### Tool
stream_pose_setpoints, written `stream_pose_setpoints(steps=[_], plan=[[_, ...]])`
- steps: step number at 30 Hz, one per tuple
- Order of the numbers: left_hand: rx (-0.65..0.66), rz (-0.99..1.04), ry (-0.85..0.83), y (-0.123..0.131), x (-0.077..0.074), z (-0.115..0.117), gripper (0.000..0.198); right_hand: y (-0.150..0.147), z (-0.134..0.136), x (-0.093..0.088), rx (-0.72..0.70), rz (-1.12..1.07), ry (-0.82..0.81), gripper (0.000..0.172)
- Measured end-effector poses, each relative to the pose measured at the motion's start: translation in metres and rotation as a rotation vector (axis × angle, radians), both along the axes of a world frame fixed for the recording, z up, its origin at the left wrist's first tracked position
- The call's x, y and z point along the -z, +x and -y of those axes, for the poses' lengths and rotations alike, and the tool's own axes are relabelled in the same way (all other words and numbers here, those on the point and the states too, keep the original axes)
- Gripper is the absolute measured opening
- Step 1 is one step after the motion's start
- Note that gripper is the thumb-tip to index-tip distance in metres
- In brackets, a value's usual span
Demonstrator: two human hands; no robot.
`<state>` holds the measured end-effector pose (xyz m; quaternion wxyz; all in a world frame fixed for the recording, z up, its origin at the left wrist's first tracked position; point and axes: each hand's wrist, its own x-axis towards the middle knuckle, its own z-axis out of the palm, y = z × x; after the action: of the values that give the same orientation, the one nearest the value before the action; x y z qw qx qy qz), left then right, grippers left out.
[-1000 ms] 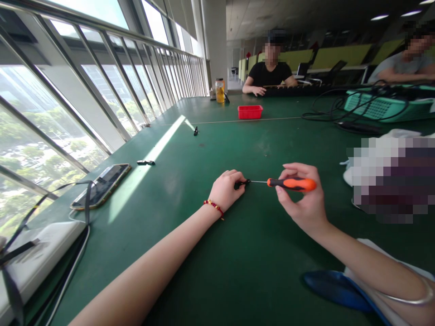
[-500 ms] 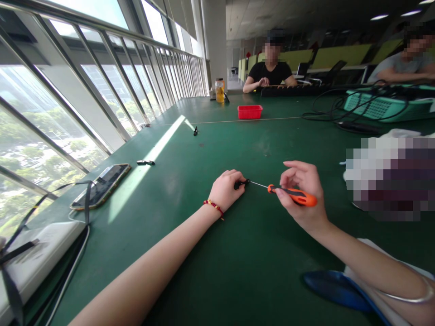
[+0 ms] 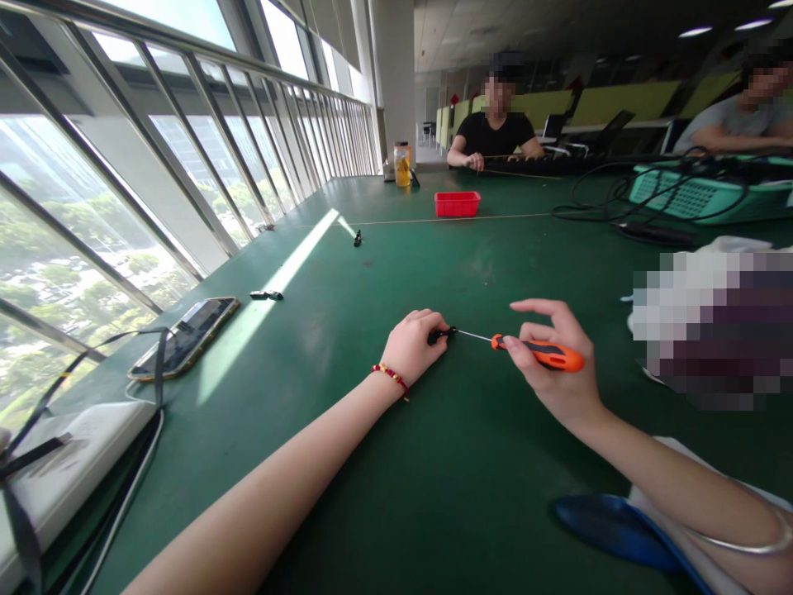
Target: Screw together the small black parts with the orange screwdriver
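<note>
My left hand [image 3: 416,343] rests on the green table, its fingers closed on a small black part [image 3: 441,334] that is mostly hidden by them. In my right hand [image 3: 561,372] is an orange and black screwdriver [image 3: 551,354], gripped by the handle between thumb and fingers, with the index finger lifted off. Its thin metal shaft points left, and the tip meets the end of the black part. Further off on the table lie two similar small black pieces, one [image 3: 266,295] near the strip of sunlight and another [image 3: 358,238] beyond it.
A red tray [image 3: 457,204] stands ahead. At left are a phone [image 3: 186,337], cords and a white power strip [image 3: 74,471] beside the railing. A teal basket [image 3: 675,194] with black cables is at far right. Two people sit across the table.
My right hand has shifted slightly right, turning the screwdriver handle a little, and its index finger is more extended. My left hand stays put. The person opposite has lowered a hand.
</note>
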<state>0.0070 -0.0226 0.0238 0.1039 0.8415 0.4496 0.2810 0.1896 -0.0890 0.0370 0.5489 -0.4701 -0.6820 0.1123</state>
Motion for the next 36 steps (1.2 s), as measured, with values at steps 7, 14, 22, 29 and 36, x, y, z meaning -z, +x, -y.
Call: stream_pose_setpoints(steps=[7, 14, 22, 29, 36], plan=[[-0.008, -0.003, -0.004, 0.000, 0.000, 0.000, 0.009, -0.001, 0.003, 0.000, 0.003, 0.025, 0.029, 0.020], [0.001, -0.009, -0.004, 0.000, 0.000, 0.000, 0.010, 0.001, -0.003, 0.003, -0.073, -0.050, 0.084, 0.051], [-0.011, -0.016, 0.002, 0.000, -0.003, 0.002, 0.010, -0.001, 0.006, -0.002, -0.049, 0.051, -0.005, 0.012], [-0.015, -0.014, -0.003, 0.001, -0.001, 0.001, 0.011, -0.001, -0.001, 0.002, -0.105, -0.007, -0.011, 0.035], [-0.065, -0.016, 0.003, 0.001, -0.001, 0.001, 0.011, 0.000, 0.006, -0.003, -0.110, 0.047, 0.008, 0.012]])
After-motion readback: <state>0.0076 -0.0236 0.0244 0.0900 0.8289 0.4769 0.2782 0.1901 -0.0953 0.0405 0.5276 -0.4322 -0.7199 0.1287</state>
